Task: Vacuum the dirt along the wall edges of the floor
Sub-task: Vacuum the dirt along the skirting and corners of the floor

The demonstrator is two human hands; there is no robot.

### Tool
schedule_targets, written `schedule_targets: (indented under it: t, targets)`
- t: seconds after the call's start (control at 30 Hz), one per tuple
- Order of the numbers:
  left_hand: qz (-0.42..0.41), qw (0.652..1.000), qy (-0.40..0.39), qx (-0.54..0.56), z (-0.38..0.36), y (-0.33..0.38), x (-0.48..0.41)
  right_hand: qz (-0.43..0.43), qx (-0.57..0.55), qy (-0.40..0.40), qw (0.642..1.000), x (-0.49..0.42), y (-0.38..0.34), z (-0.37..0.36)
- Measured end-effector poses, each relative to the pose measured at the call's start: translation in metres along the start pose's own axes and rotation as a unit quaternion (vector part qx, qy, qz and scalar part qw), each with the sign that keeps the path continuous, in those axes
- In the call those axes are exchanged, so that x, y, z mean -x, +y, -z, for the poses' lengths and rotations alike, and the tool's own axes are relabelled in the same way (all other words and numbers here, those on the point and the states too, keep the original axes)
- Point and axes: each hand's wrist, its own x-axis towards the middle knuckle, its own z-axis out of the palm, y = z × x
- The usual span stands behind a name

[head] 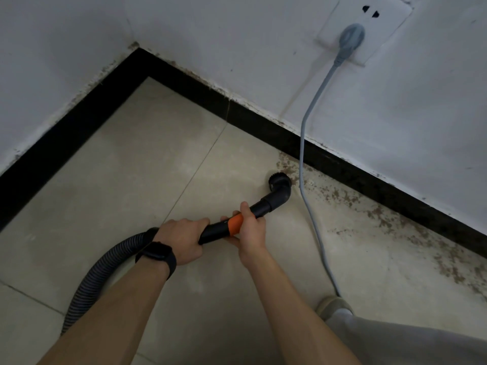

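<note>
Our left grip (181, 239) clenches the black vacuum wand (214, 231) by the hose (105, 270) — our right grip (251, 230) grasps its orange collar (235, 224). The brush nozzle (277, 181) rests on the floor (131, 167) at the dirt (369, 212), near the black baseboard (342, 171), beside the grey cord (313, 225).

Indoor room corner, likely a home: beige tiled floor (147, 164), white painted walls (237, 35), black skirting (263, 122) with grimy edges, low wall socket (379, 19) holding a grey plug (351, 36) and trailing cord (305, 122).
</note>
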Motion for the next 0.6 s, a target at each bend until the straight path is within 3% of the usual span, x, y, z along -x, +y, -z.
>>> schedule_targets:
  t: [0.6]
  targets:
    - [0.04, 0.998, 0.017, 0.039, 0.006, 0.018, -0.027, 0.009, 0.032, -0.013, 0.999, -0.031, -0.031, -0.004]
